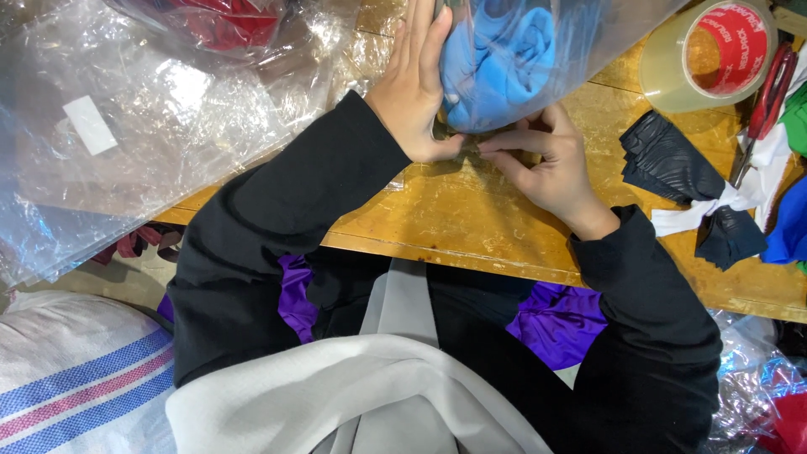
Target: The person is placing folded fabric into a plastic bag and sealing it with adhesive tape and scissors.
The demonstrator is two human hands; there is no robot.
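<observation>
While a loose heap of crinkled clear plastic bags point(126, 126) is lying at the far left of the worn yellow wooden table point(471, 227), the person is leaning over the near edge in black sleeves. Their left hand point(416, 84) is lying flat, fingers straight, pressing against the side of a clear plastic bag stuffed with folded blue fabric point(504, 59), which is sitting at the far middle of the table. Just right of it, their right hand point(542, 155) is pinching the bag's near edge between curled fingertips, touching the left thumb. It looks as though the bag's open end is being folded shut; I'd judge the next move calls for holding that fold tight while fixing it down. Farther right, a roll of clear packing tape with a red core point(710, 55) is standing near red-handled scissors point(769, 92), with black, white and blue fabric scraps point(681, 168) lying beside them.
</observation>
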